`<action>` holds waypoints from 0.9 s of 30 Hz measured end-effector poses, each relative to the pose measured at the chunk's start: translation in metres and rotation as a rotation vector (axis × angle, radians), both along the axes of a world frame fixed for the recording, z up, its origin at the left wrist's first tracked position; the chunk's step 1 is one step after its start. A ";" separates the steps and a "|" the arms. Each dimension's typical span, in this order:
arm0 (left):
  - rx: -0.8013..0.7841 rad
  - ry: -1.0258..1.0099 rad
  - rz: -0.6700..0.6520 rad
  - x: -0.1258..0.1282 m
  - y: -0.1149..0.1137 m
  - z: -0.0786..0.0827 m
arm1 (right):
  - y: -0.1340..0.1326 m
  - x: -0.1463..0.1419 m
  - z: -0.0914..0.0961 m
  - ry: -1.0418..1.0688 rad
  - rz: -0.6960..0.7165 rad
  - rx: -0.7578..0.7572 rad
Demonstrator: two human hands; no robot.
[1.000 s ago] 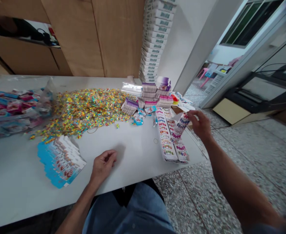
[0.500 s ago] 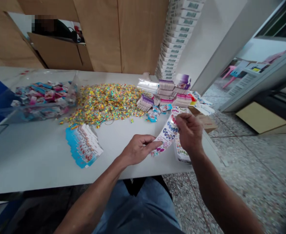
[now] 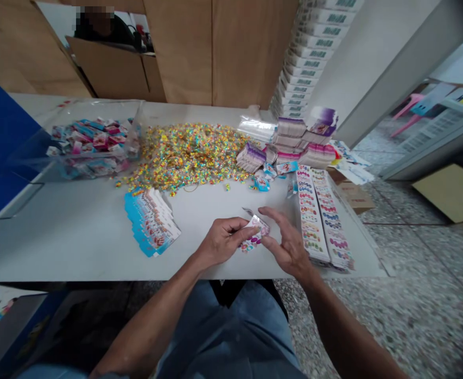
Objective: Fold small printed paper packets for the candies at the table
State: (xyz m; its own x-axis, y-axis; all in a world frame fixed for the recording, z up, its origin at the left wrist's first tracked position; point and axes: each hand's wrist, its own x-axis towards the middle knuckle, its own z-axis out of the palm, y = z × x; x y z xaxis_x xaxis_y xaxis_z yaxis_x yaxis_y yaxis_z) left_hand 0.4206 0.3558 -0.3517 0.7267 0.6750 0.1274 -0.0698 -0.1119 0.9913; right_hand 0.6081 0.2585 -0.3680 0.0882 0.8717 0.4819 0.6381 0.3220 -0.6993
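My left hand [image 3: 224, 239] pinches a strip of nail stickers [image 3: 258, 227] that is bent over on itself, with coloured oval prints showing. Just right of it is my right hand [image 3: 287, 241], fingers apart, its thumb close to the strip's edge; whether the thumb touches it I cannot tell. Two stacks of long sticker strips [image 3: 313, 216] lie side by side at the right of the table. To the left, a fanned set of flat blue and white cartons [image 3: 152, 223] lies on the tabletop.
A heap of small shiny yellow packets [image 3: 192, 155] spreads across the table's back, beside a clear plastic bin [image 3: 97, 155] of small boxes. Purple and pink card bundles [image 3: 290, 139] stand at back right, before tall stacked white boxes [image 3: 306, 68]. A person [image 3: 105, 29] shows through a wall opening.
The strip was stretched between both hands and is now folded over in my left hand. My right hand has let go and opened. The view has shifted, uncovering the sticker stacks.
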 end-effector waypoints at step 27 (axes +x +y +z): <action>-0.203 0.154 -0.032 -0.011 0.005 -0.033 | 0.018 -0.020 -0.026 0.808 -0.126 -0.175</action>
